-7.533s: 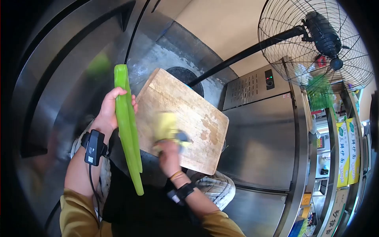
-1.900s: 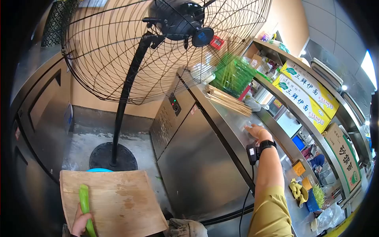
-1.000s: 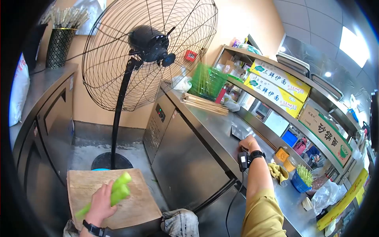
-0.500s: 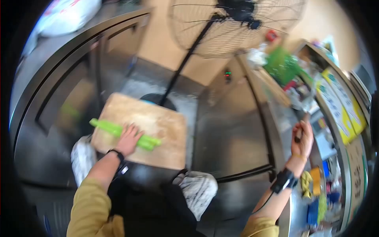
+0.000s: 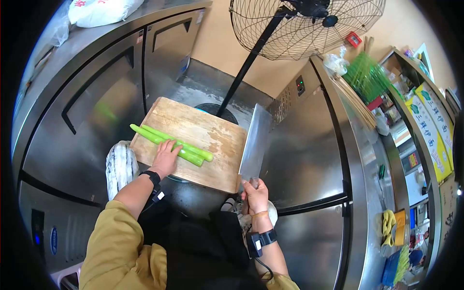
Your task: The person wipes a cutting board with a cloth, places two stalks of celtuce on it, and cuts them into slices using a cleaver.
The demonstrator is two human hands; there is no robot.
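Observation:
Two long, smooth, bright green vegetable stalks (image 5: 195,151) lie side by side, slanting across a wooden cutting board (image 5: 193,121). My left hand (image 5: 166,157) rests over them near their middle, its fingers curled across and holding them against the board. A cleaver (image 5: 256,142) with a broad metal blade stands at the board's right edge, blade pointing away from me. My right hand (image 5: 256,195) is closed around its handle. The blade is beside the stalks, apart from them.
A black standing fan (image 5: 270,34) rises behind the board. Steel cabinets (image 5: 304,154) flank it on both sides. On the right counter are wooden sticks (image 5: 355,99), a green mesh bundle (image 5: 367,72) and yellow cartons (image 5: 430,130). A white bag (image 5: 101,10) lies on the left counter.
My right hand has come from the right counter to the board's right edge, bringing the cleaver. My left hand stays on the stalks.

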